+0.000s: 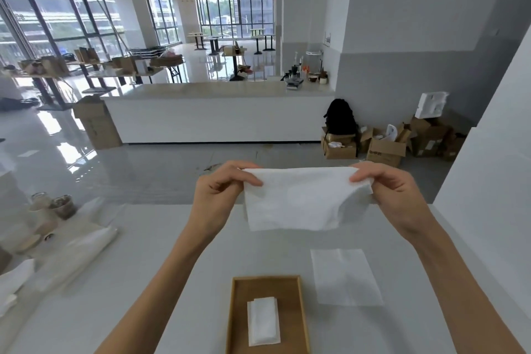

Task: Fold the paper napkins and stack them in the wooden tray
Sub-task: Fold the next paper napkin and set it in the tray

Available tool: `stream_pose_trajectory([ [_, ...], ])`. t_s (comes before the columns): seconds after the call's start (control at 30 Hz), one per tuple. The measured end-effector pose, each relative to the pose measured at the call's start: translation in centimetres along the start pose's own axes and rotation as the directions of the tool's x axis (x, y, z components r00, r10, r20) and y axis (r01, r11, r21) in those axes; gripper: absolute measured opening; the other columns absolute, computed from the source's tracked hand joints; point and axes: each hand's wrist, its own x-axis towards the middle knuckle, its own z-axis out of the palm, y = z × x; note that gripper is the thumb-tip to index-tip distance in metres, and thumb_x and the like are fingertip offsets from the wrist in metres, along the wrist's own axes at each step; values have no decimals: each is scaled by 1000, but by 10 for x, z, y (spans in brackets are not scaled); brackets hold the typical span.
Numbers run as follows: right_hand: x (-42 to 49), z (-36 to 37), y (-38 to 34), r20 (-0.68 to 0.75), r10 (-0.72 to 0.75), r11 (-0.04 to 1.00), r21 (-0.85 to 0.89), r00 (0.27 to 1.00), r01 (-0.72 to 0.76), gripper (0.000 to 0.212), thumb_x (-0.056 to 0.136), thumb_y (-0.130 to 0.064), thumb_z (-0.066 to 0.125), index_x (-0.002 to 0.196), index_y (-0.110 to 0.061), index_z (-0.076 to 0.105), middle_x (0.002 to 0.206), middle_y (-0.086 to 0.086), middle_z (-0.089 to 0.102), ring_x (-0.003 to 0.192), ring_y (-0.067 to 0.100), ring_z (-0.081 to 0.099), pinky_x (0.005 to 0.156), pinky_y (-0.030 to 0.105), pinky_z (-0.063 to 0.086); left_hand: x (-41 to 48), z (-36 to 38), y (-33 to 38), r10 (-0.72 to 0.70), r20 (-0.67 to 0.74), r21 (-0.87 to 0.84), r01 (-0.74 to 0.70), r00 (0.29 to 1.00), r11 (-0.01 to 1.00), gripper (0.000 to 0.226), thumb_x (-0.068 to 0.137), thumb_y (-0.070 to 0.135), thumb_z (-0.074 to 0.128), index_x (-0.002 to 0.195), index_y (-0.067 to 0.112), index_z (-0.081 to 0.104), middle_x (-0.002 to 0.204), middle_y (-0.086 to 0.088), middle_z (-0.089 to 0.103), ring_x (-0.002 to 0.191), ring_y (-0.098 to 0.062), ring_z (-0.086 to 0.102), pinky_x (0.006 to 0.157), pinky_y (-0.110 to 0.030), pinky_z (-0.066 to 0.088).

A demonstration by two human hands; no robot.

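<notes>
A white paper napkin (301,198) hangs in the air above the white table (184,253). My left hand (221,192) pinches its top left corner and my right hand (393,190) pinches its top right corner. Near the table's front edge sits the wooden tray (238,313) with a small stack of folded napkins (263,320) inside. To the right of the tray, a flat napkin (344,276) lies on the table.
At the table's left edge lie a clear plastic bag (83,250), loose white tissue (11,282) and two cups (54,207). A white wall (488,181) borders the table on the right. Beyond the table are a grey floor and a long white counter (218,115).
</notes>
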Motion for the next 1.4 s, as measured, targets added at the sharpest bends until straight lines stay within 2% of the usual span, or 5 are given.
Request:
stream_pose_trajectory([
  [0.2, 3, -12, -8, 70, -23, 994, 105, 997, 15, 26, 93, -23, 55, 105, -38, 72, 103, -13, 74, 91, 7, 70, 68, 22, 59, 8, 8, 4, -94, -60, -130, 86, 994, 988, 49, 95, -7, 55, 78, 31, 79, 97, 11, 76, 95, -11, 69, 80, -24, 53],
  [0.53, 1, -19, -6, 56, -108, 994, -17, 993, 109, 65, 90, 24, 48, 68, -31, 76, 107, -13, 76, 105, 9, 68, 79, 22, 56, 11, 23, -3, -223, -134, -195, 195, 966, 961, 19, 89, 10, 65, 85, 25, 76, 98, -1, 75, 93, -26, 67, 80, -41, 54],
  [0.67, 7, -22, -9, 16, -91, 994, -58, 996, 92, 68, 90, 22, 51, 68, -36, 79, 98, -20, 77, 97, 2, 69, 79, 16, 55, 12, 23, 1, -171, -84, -172, 154, 982, 973, 33, 94, -1, 61, 80, 24, 75, 101, 3, 78, 95, -16, 71, 69, -20, 54],
  [1.23, 20, -8, 2, 9, -9, 985, -173, 1000, 10, 15, 95, -23, 63, 97, -33, 74, 93, -5, 72, 83, 4, 66, 71, 15, 53, 8, 3, -10, -120, -7, 1, 120, 993, 993, 26, 93, -11, 61, 84, 12, 72, 109, 1, 72, 104, -12, 70, 85, -19, 53],
  [1.4, 25, -1, -4, -29, -10, 982, -186, 1000, 4, 24, 96, -13, 63, 113, -29, 67, 105, 7, 72, 95, 25, 69, 77, 39, 62, 1, -3, -22, -236, -1, 51, 236, 972, 970, 30, 94, -16, 54, 83, 9, 67, 115, 0, 71, 106, -9, 71, 94, -26, 55],
])
